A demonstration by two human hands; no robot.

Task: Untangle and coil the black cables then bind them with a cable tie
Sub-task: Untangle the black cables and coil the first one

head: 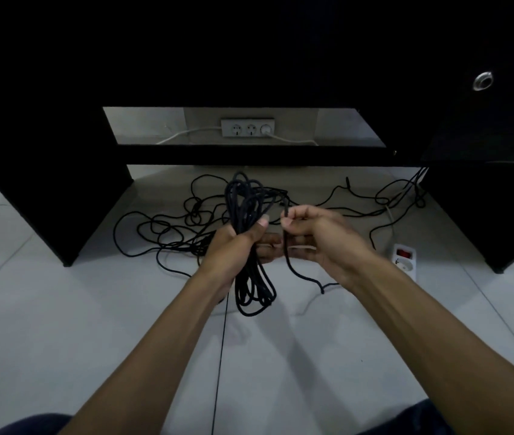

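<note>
over grey floor tiles (61, 309), hands grip coiled black cables (246, 202).

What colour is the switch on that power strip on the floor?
Red, on the white power strip; seen in the head view.

Both bare forearms reach forward and converge. The left hand (236, 243) is fisted upright, thumb on top, its fingers (268, 246) curled round a bundle. The right hand (315, 237), just beside it, pinches a strand between thumb and forefinger.

Black cables (246, 211), white power strip (404, 262), red switch (404, 253).
</note>
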